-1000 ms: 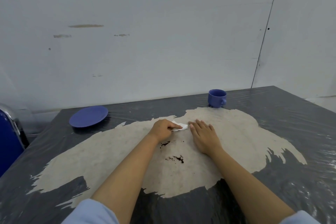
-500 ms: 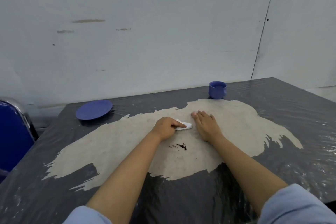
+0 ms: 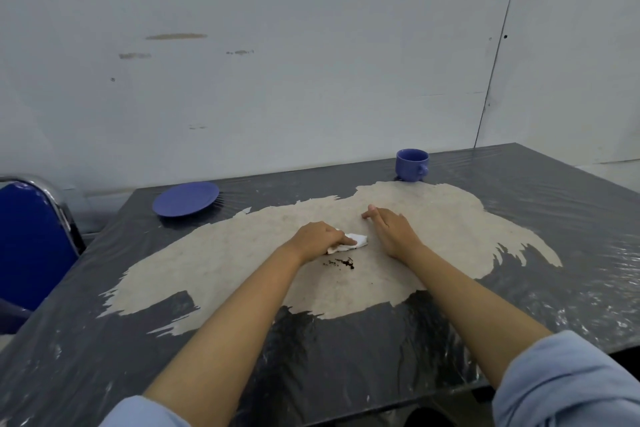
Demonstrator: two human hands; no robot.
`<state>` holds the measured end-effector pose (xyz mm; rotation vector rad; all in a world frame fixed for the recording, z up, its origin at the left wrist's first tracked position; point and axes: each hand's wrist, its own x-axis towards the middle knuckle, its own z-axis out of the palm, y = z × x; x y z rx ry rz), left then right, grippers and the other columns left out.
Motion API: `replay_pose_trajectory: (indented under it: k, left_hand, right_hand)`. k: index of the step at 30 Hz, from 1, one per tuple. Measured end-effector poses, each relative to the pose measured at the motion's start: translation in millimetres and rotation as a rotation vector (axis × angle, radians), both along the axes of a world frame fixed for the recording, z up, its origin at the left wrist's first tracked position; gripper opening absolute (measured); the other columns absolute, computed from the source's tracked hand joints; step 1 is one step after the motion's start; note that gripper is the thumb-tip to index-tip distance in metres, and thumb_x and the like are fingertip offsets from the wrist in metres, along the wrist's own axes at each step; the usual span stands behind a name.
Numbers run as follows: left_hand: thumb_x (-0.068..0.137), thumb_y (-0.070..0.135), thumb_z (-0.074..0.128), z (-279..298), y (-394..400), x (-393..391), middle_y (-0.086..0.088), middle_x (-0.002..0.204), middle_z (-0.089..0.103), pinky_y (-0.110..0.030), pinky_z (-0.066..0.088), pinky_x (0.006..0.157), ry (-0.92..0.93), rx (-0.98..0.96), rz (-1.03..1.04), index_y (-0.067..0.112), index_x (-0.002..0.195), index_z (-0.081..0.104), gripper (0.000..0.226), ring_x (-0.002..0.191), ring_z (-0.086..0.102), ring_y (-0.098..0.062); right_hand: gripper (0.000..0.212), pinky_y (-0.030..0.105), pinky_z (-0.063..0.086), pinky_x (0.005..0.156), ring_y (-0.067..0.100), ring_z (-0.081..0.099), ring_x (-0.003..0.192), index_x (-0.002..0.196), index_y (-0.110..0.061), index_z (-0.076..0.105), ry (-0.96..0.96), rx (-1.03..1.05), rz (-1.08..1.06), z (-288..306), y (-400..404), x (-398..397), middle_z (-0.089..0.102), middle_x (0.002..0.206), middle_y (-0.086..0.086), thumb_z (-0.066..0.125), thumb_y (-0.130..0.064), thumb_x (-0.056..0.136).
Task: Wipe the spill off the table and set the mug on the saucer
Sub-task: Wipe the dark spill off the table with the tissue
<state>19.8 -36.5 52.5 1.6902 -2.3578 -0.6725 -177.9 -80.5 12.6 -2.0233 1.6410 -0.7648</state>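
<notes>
A small dark brown spill (image 3: 341, 263) lies on the worn beige patch in the middle of the table (image 3: 571, 218). Just behind it, my left hand (image 3: 317, 240) presses a folded white tissue (image 3: 353, 241) onto the tabletop. My right hand (image 3: 393, 230) rests flat on the table to the right of the tissue, fingers together, holding nothing. A blue mug (image 3: 412, 165) stands upright at the far edge, right of centre, its handle facing right. The blue saucer (image 3: 186, 199) sits at the far left, bare.
A blue chair with a chrome frame (image 3: 33, 239) stands against the table's left side. A white wall runs right behind the table's far edge. The tabletop is dark and covered in wrinkled clear plastic.
My left hand has slid the tissue a little toward me, nearer the spill. My right hand has turned slightly and stays flat. The camera has pulled back.
</notes>
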Motion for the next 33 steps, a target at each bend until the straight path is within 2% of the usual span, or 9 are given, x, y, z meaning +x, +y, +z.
replay_pose_trajectory:
  k: [4,6,10,12,15,19,26,29,33]
  left_hand:
    - [0.098,0.036,0.046,2,12,-1,-0.001,0.133,0.061,-0.031,0.042,0.097,0.067,0.037,0.034,0.032,0.118,0.071,0.032,0.119,0.054,-0.020]
    - [0.094,0.019,0.046,6,15,-1,0.002,0.138,0.059,-0.029,0.042,0.100,0.096,0.080,0.046,0.032,0.119,0.070,0.037,0.123,0.052,-0.019]
    - [0.086,0.001,0.047,23,17,0,0.001,0.150,0.046,-0.030,0.037,0.109,-0.111,0.207,-0.066,0.032,0.135,0.057,0.059,0.132,0.046,-0.021]
    - [0.086,0.002,0.049,32,15,-3,0.003,0.153,0.041,-0.026,0.038,0.103,-0.202,0.266,-0.080,0.034,0.138,0.053,0.062,0.131,0.046,-0.019]
    - [0.086,-0.005,0.050,39,13,-7,0.003,0.152,0.041,-0.018,0.044,0.087,-0.164,0.358,-0.052,0.028,0.139,0.053,0.063,0.119,0.050,-0.013]
    - [0.083,-0.016,0.052,42,9,-4,0.000,0.152,0.043,-0.024,0.049,0.097,-0.070,0.419,-0.035,0.018,0.138,0.055,0.064,0.133,0.047,-0.020]
    - [0.077,-0.004,0.073,34,4,0,0.001,0.132,0.064,-0.034,0.048,0.106,-0.095,0.257,-0.101,0.018,0.126,0.067,0.054,0.120,0.060,-0.014]
    - [0.070,0.007,0.082,25,6,-1,0.001,0.120,0.071,-0.031,0.052,0.098,-0.052,0.154,-0.074,0.020,0.116,0.073,0.048,0.109,0.065,-0.013]
    - [0.062,0.023,0.086,10,11,-5,0.006,0.109,0.075,-0.021,0.049,0.079,0.051,0.027,0.009,0.022,0.102,0.079,0.041,0.097,0.066,-0.009]
  right_hand:
    - [0.059,0.046,0.012,0.120,0.020,0.042,0.137,0.134,-0.018,0.056,0.029,0.016,0.014,1,5,0,0.051,0.145,0.003,0.012,-0.045,0.104]
    - [0.059,0.046,0.012,0.120,0.021,0.041,0.137,0.136,-0.017,0.054,0.046,0.017,0.015,1,7,0,0.050,0.146,0.004,0.012,-0.044,0.104]
    - [0.058,0.045,0.013,0.120,0.021,0.039,0.138,0.138,-0.017,0.052,0.069,0.017,0.017,0,8,-1,0.048,0.147,0.005,0.011,-0.042,0.105]
    - [0.057,0.044,0.013,0.120,0.020,0.038,0.140,0.140,-0.017,0.050,0.086,0.012,0.017,-2,7,-2,0.047,0.149,0.004,0.012,-0.041,0.105]
    - [0.055,0.044,0.013,0.121,0.019,0.035,0.142,0.142,-0.019,0.047,0.117,0.003,0.013,-3,7,-2,0.044,0.151,0.003,0.012,-0.039,0.105]
    - [0.054,0.043,0.014,0.120,0.018,0.033,0.143,0.142,-0.019,0.046,0.160,-0.021,0.016,-5,7,-2,0.043,0.152,0.004,0.012,-0.037,0.105]
    - [0.055,0.043,0.015,0.121,0.017,0.031,0.144,0.143,-0.020,0.046,0.163,-0.033,0.014,-8,4,-3,0.042,0.153,0.003,0.013,-0.040,0.105]
    - [0.056,0.043,0.016,0.121,0.018,0.034,0.143,0.142,-0.020,0.048,0.156,-0.048,0.001,-11,2,-3,0.044,0.152,0.003,0.013,-0.042,0.104]
    - [0.058,0.042,0.015,0.121,0.017,0.033,0.144,0.143,-0.021,0.047,0.175,-0.044,-0.008,-15,-2,-2,0.043,0.153,0.002,0.012,-0.046,0.103]
